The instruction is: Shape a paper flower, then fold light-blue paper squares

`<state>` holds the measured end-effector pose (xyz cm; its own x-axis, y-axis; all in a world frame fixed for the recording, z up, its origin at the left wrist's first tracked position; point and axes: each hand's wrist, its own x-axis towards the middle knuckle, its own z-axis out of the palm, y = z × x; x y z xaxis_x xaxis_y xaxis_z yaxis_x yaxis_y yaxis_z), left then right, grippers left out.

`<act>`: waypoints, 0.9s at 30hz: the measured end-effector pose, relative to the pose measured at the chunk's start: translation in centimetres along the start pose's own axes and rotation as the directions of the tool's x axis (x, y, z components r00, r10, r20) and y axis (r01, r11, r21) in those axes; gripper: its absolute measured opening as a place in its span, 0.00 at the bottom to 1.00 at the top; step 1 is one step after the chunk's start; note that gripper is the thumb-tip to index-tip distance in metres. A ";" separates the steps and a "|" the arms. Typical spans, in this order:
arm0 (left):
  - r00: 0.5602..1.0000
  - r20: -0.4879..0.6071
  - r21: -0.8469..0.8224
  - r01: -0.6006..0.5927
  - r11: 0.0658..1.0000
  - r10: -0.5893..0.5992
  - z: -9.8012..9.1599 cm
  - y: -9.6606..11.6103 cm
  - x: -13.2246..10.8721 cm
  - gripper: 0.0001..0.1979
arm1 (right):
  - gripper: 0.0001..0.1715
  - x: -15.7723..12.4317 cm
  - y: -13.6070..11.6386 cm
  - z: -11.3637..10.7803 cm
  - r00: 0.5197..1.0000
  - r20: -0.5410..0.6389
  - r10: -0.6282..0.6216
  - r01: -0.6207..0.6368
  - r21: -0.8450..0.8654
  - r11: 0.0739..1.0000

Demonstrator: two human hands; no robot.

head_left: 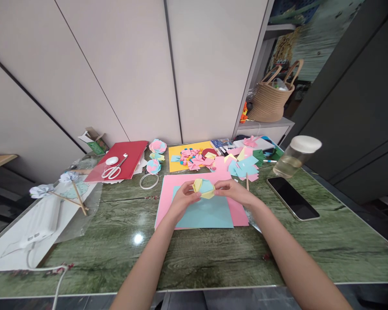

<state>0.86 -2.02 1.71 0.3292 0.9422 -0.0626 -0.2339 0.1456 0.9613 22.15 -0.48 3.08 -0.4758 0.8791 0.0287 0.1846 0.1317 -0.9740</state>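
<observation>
Between both hands is a folded paper piece (204,188), pale yellow at its edges and light blue in the middle. My left hand (184,198) pinches its left side with thumb and fingers. On its right side, my right hand (233,191) does the same. The piece is held above a light blue paper sheet (203,215), which lies over a larger pink sheet (166,193) on the table. A thin wooden stick (247,182) lies just beyond my right hand.
Behind the sheets lie a yellow sheet (174,151) with colourful bits and loose paper pieces (245,165). Paper flowers (157,146), a tape roll (149,181), scissors (112,171) on a red folder (132,155) are left. A phone (292,198) and lidded bottle (292,159) are right.
</observation>
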 end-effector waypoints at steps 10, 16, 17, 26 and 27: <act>1.000 -0.005 0.013 -0.003 1.000 0.003 0.0 -0.3 0.1 0.23 | 0.14 0.2 0.5 0.4 0.995 -0.097 0.027 -0.028 -0.004 1.000; 1.000 -0.022 0.012 0.013 1.000 -0.013 0.2 -0.2 0.1 0.24 | 0.14 0.4 0.7 0.6 0.995 -0.093 0.030 -0.029 0.017 0.999; 1.000 -0.023 0.012 0.015 1.000 -0.015 0.3 -0.2 0.1 0.24 | 0.14 0.4 0.8 0.6 0.995 -0.092 0.032 -0.030 0.020 0.999; 0.999 -0.011 -0.035 0.048 0.998 -0.049 0.4 -0.2 -0.1 0.23 | 0.17 0.4 0.5 1.0 0.996 -0.061 0.062 -0.058 0.062 0.996; 0.999 -0.004 -0.059 0.054 0.997 -0.054 0.4 -0.2 -0.1 0.23 | 0.17 0.4 0.4 1.0 0.997 -0.056 0.061 -0.056 0.073 0.996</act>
<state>1.24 -2.24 1.63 0.3373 0.9343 -0.1155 -0.2693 0.2133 0.9391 21.20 -0.53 2.46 -0.4147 0.9098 -0.0177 0.1479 0.0482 -0.9878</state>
